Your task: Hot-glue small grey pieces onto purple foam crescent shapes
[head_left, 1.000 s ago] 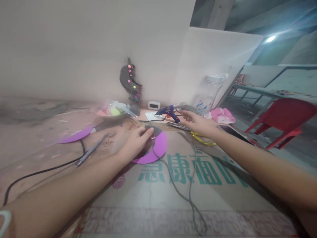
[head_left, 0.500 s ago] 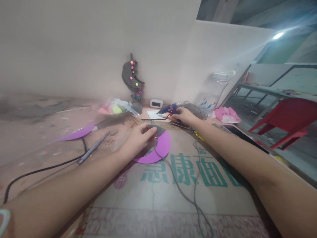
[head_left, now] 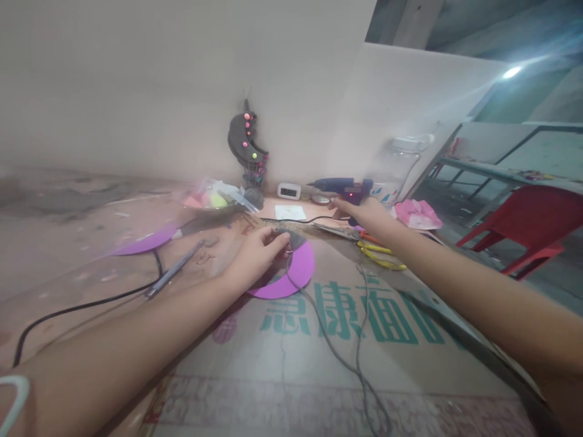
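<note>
Blue glue gun (head_left: pixel 337 185), level in curled right hand (head_left: pixel 364 212), points left, beyond purple ring (head_left: pixel 302 267) which left hand (head_left: pixel 257 254) pinches closely.

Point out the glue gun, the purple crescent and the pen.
Glue gun (head_left: pixel 336 184): head view, on its blue body.
Purple crescent (head_left: pixel 304 266): head view, on its right side.
Pen (head_left: pixel 175 271): head view, mid-barrel.

Bare hands (head_left: pixel 264 254) and forearms (head_left: pixel 432 264), a curved white band (head_left: pixel 22 391) on the left arm (head_left: pixel 132 343)
</note>
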Action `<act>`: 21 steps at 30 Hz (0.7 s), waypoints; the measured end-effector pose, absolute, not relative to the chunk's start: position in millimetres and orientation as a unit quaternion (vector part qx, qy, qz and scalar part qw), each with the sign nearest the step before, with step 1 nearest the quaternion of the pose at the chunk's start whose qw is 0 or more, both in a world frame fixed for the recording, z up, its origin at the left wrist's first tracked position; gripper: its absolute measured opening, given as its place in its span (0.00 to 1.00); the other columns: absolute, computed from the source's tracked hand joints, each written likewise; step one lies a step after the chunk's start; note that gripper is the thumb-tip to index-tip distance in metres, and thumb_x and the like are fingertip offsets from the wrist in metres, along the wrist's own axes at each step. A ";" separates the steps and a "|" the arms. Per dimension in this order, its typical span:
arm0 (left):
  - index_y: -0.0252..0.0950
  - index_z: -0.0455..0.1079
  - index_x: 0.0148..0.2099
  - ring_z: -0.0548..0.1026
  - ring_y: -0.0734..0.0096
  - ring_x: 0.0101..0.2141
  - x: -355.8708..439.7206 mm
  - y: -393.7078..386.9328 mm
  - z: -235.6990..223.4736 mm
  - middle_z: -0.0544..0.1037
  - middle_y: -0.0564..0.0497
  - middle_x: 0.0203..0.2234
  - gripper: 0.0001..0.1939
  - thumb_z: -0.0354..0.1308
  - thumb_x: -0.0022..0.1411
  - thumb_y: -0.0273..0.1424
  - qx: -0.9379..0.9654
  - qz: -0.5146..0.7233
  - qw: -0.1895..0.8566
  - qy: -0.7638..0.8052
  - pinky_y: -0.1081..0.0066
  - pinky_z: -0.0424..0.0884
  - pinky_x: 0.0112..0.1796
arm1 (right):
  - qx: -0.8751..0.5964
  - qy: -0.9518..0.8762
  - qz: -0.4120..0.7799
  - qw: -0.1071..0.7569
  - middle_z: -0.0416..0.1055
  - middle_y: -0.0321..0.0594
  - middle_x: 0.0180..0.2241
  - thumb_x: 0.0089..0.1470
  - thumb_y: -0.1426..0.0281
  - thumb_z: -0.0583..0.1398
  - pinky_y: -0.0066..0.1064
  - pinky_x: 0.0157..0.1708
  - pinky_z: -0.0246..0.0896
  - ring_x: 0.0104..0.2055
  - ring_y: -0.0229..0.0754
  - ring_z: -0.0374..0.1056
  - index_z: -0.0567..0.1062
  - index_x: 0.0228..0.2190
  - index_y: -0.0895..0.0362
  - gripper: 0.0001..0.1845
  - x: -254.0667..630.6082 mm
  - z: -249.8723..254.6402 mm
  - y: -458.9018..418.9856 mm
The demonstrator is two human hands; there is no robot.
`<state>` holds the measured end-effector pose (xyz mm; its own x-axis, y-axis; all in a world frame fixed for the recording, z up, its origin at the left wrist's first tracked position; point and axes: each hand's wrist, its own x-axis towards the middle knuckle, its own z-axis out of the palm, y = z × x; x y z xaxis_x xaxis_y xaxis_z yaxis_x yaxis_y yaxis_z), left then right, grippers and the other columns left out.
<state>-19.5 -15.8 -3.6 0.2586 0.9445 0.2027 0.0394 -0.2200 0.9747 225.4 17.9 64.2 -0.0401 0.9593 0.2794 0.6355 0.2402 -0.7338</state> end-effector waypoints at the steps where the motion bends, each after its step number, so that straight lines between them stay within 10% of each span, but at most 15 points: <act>1: 0.34 0.65 0.30 0.70 0.76 0.24 -18.8 -16.7 -1.9 0.73 0.54 0.23 0.15 0.57 0.58 0.41 0.624 0.469 0.486 0.393 0.75 0.65 0.28 | -0.564 -0.694 0.225 0.387 0.77 0.46 0.34 0.53 0.58 0.60 0.30 0.37 0.65 0.38 0.44 0.73 0.77 0.37 0.60 0.18 225.2 63.7 7.0; 21: 0.36 0.63 0.30 0.68 0.74 0.25 -17.9 -19.0 1.8 0.70 0.56 0.21 0.10 0.55 0.58 0.36 0.653 0.466 0.414 0.430 0.73 0.63 0.29 | -0.542 -0.755 0.236 0.283 0.76 0.40 0.26 0.45 0.56 0.60 0.38 0.34 0.70 0.31 0.49 0.73 0.74 0.24 0.53 0.14 208.1 27.7 -71.8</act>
<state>-17.9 -19.0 1.8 0.1949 0.9477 0.2529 0.1763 -0.2875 0.9414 208.1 -71.8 27.7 -0.2531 0.9522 0.1710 0.6850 0.3012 -0.6634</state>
